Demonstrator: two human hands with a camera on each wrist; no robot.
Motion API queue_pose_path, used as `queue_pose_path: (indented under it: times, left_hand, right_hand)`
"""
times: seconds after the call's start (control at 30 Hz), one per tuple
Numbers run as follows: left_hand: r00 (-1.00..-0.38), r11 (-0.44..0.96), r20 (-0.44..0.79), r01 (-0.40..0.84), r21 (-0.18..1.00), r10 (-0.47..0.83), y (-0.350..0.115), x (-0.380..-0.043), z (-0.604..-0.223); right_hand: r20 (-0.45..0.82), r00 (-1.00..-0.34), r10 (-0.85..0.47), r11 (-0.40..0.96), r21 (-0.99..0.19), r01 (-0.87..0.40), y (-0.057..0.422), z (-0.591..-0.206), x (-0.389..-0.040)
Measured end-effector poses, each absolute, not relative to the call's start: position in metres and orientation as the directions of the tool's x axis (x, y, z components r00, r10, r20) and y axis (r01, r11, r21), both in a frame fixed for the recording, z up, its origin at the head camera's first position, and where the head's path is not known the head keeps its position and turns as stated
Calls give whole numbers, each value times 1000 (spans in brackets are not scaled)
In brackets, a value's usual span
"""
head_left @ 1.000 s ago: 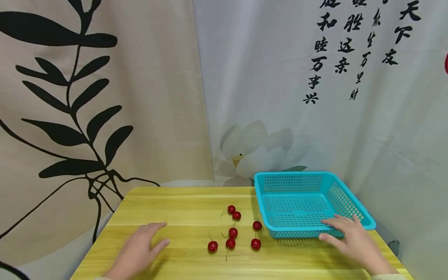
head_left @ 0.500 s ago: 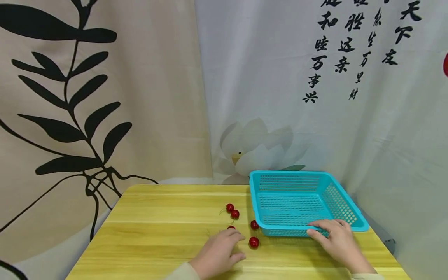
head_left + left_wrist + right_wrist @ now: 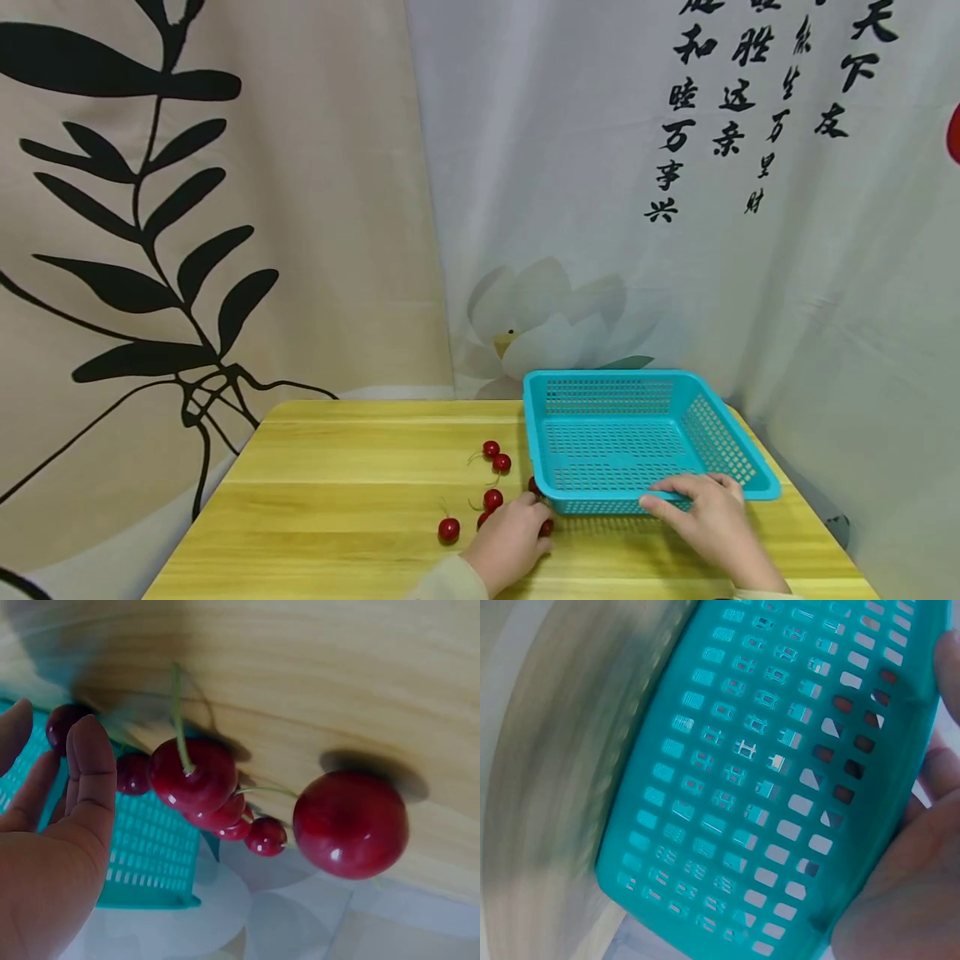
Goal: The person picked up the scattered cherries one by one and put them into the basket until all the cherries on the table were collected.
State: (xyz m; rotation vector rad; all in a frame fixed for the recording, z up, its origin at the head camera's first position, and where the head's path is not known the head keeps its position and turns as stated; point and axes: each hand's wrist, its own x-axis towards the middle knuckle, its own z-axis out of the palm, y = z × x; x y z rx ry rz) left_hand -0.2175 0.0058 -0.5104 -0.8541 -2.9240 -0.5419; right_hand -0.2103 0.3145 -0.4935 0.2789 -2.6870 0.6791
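Note:
My left hand (image 3: 510, 537) reaches over the table, fingers and thumb on either side of a dark red cherry (image 3: 547, 527). In the left wrist view that cherry (image 3: 66, 729) shows between the thumb and the fingers, with a gap on the thumb side. Another cherry (image 3: 534, 486) lies just beyond the fingertips, against the blue basket (image 3: 600, 506). My right hand (image 3: 708, 517) grips the basket's near rim, fingers over the rim and thumb at the front. The right wrist view has the perforated basket wall (image 3: 727, 772) beside that hand.
More stemmed cherries lie left of the basket: a back pair (image 3: 502, 463), one in the middle (image 3: 492, 500), one partly hidden by my left hand, and one farther left (image 3: 448, 530). The wooden table (image 3: 337, 467) ends at a printed curtain (image 3: 360, 208).
My left hand has swung right from the table's left side to the cherry near the basket. The right hand has closed on the basket's rim, and the basket has shifted slightly left.

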Motion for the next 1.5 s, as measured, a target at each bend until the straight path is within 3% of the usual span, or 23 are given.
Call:
queue_pose_path:
  times: [0.2,0.43,0.57,0.73,0.87,1.03,1.27,1.5]
  left_hand:
    - [-846,780,163,531,331,507,3,-216,-514]
    - [-839,790,96,537,294,535,-2,-210,-513]
    - [-786,745,122,615,261,606,-15,-205,-497]
    - [-714,671,267,700,246,647,-32,-208,-464]
    - [-765,689,335,642,337,549,-34,-224,-438]
    - [-835,707,294,551,443,466,-12,-252,-428]
    - [-798,758,231,601,253,556,40,-282,-456]
    - [-833,807,164,553,206,529,64,-292,-471]
  right_hand:
    - [447,-889,-102,863,-404,-302,313,-494,-210]
    - [454,-886,-96,868,-398,-298,312,-496,-209]
    - [454,-886,-90,866,-404,-295,312,-499,-208]
    - [488,-867,-99,868,-385,-315,313,-500,-209]
    - [515,-850,-114,873,-356,-333,311,-501,-209]
    - [503,-858,-106,873,-365,-323,310,-502,-207]
    - [482,-871,-91,877,-376,-300,310,-503,-208]
    - [479,-874,-84,877,-380,-293,309,-501,-208]
